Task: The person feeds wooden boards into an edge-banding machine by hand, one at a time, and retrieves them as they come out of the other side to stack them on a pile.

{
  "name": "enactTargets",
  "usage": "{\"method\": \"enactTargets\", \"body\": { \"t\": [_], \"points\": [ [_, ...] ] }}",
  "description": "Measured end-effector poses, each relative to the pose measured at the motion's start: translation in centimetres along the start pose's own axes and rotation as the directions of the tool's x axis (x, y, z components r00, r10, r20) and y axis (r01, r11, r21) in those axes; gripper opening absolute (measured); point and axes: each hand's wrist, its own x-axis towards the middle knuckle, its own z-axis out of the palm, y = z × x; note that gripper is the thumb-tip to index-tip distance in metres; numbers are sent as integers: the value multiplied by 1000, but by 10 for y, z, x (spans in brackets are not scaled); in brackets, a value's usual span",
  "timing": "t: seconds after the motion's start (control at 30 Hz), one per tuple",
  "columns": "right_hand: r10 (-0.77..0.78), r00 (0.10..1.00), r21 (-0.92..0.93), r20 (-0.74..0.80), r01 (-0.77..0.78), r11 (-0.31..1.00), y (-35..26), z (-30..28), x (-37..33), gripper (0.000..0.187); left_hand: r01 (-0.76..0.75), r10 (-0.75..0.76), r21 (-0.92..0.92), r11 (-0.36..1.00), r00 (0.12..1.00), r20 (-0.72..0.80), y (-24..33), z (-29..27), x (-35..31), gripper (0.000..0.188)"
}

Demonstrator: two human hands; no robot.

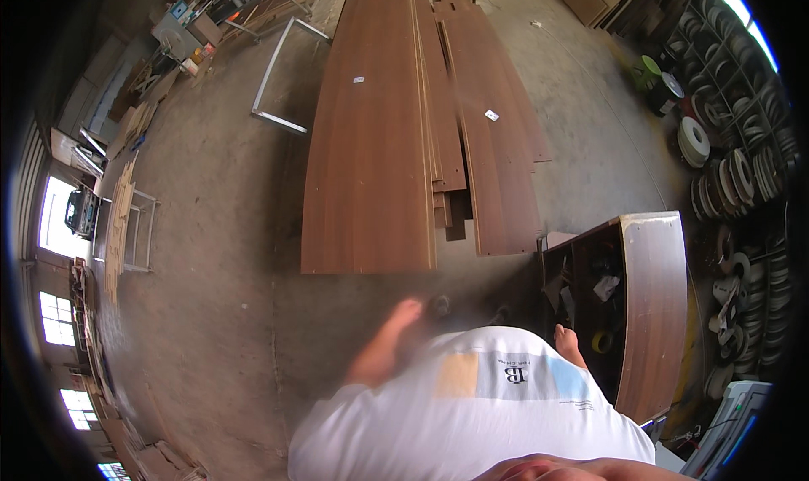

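"Two white labels; readable?"
"Too small. One marks the wide board, brown, wood-grained, its long axis running near to far."
"Left hand?"
"Blurred, before that board's near end; I can't tell its fingers' state."
"Right of the board?"
"The narrower board, then the right hand beside the cabinet, grip unclear."

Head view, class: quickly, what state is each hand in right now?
Left hand: blurred; open or closed cannot be told.
Right hand: too small to tell open or closed.
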Motion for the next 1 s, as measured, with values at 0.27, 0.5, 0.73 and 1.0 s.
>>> {"method": "enactTargets", "body": {
  "t": [0.27, 0.5, 0.73, 1.0],
  "points": [
    [-66, 989, -183, 130, 89, 979, -101, 9, -41, 58, 147, -289, -430, 891, 914, -285, -45, -104, 37, 34],
    [-3, 974, 264, 228, -59, 963, -139, 22, -76, 31, 106, -540, -845, 525, 808, -234, -72, -153, 97, 60],
    [153, 964, -167, 215, -118, 979, -156, 19, -102, 36, -41, -558, -962, 270, 807, -191, -61, -155, 143, 58],
    [104, 971, -26, 216, -101, 995, -170, 26, -95, 29, -166, -400, -955, 244, 880, -255, -71, -141, 133, 33]
  ]
}}
